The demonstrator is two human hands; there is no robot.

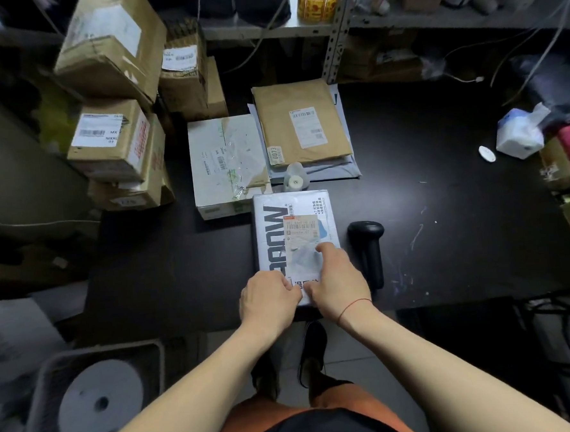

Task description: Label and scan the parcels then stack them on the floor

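Parcel: the grey parcel [269,237] lay at the near edge of the desk [441,173], in easy reach, with the scanner [367,244] just beside it.
Left hand [268,297]: fingers curled over the parcel's near end, likely steadying it.
Right hand [337,279]: fingers curled, thumb pressed on the label [303,244], probably smoothing it; any pinch was hidden.

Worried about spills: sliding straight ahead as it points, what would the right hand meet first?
The right hand lies on the grey parcel; past its label, probably the small white bottle at the far edge; depth is unclear.
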